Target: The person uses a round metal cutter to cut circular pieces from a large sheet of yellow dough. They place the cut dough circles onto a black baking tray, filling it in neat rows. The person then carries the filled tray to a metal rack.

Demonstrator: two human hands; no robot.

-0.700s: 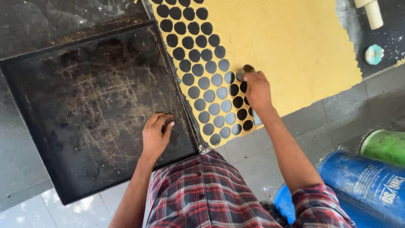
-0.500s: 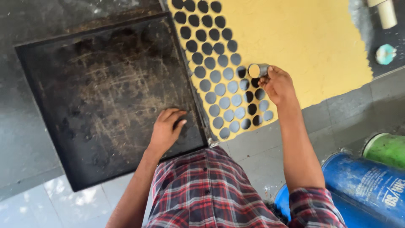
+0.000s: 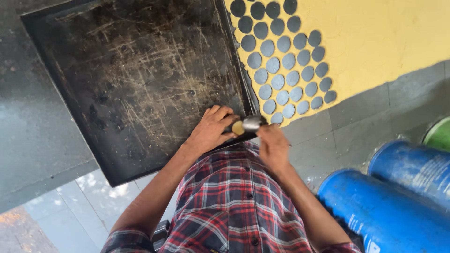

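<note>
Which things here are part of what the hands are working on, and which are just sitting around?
In use:
left hand at the tray's near edge
right hand holding a metal cutter
small yellow dough disc between the hands
black tray
yellow dough sheet with round cut-outs

Lying about:
blue drums
green drum
grey counter

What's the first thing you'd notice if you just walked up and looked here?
Probably the yellow sheet at top right, punched full of round holes in neat rows. Next comes the big, scratched black tray on the left. At its near edge, the left hand and right hand meet over a small yellow disc and a shiny metal cutter.
</note>
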